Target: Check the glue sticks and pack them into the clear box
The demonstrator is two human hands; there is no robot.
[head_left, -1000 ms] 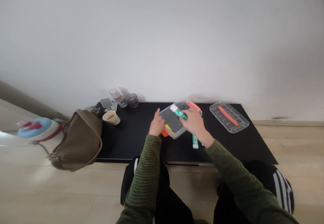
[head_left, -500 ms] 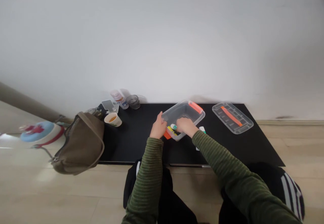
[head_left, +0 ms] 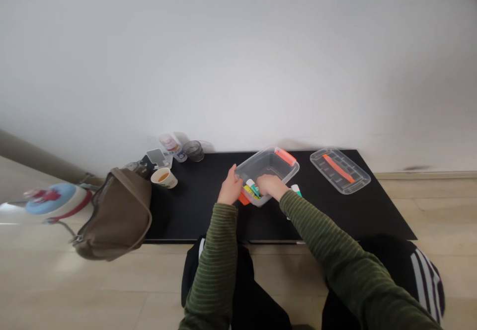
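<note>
**Both hands are working at the clear plastic box [head_left: 267, 165] on the black table [head_left: 194, 215]; I'm calling it live**

I'm seeing the left hand [head_left: 231, 187] pressing against the box's left wall, fingers unclenched, though I can't tell if it's gripping; the right hand [head_left: 271, 186] is curling down inside the box over the glue sticks [head_left: 253, 189], and I can't tell if it's grasping one; an orange clip [head_left: 285, 157] is sitting on the box's far rim; another glue stick [head_left: 295, 189] is lying just beside the box's right corner, partly behind the right sleeve [head_left: 298, 206]; the clear lid [head_left: 340, 171] is lying right of the box; a paper cup [head_left: 163, 177], a glass tumbler [head_left: 193, 151] and a brown bag [head_left: 112, 215] are sitting left of the box.
</note>
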